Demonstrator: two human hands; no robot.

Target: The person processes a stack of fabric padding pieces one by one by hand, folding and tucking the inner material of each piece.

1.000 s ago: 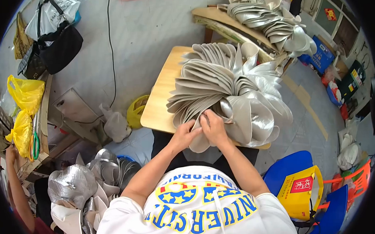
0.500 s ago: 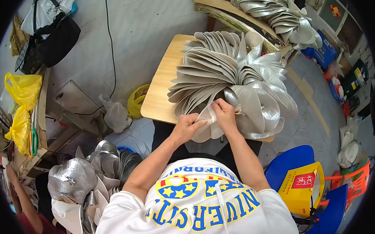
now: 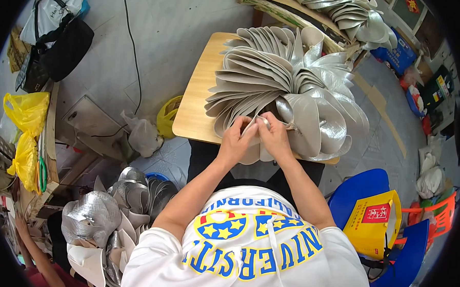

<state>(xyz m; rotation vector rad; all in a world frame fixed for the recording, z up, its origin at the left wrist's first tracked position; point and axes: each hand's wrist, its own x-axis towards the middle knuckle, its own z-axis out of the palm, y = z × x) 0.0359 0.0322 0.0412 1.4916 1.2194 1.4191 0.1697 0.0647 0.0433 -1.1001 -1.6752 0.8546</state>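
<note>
A large heap of curved, petal-shaped pieces (image 3: pixel 257 73), beige-grey on one face and shiny silver on the other, fans out over the small wooden table (image 3: pixel 199 88). At its near edge, my left hand (image 3: pixel 236 141) pinches the edge of one beige piece (image 3: pixel 249 154). Right beside it, my right hand (image 3: pixel 274 137) is closed on the same piece, with a small pale bit showing between thumb and fingers. The fingertips of both hands nearly meet, and they partly hide the edge they grip.
More silver-and-beige pieces (image 3: pixel 92 221) are piled at the lower left, near another person's arm (image 3: pixel 40 254). A further stack (image 3: pixel 332 11) lies on a bench at the upper right. A blue chair (image 3: pixel 363 186) holds a yellow bag (image 3: pixel 372 219). Yellow plastic bags (image 3: pixel 27 137) hang at left.
My hands have drawn closer together at the piece's edge, the left one turning more upright. The view has shifted slightly, so the table and heap appear a little higher.
</note>
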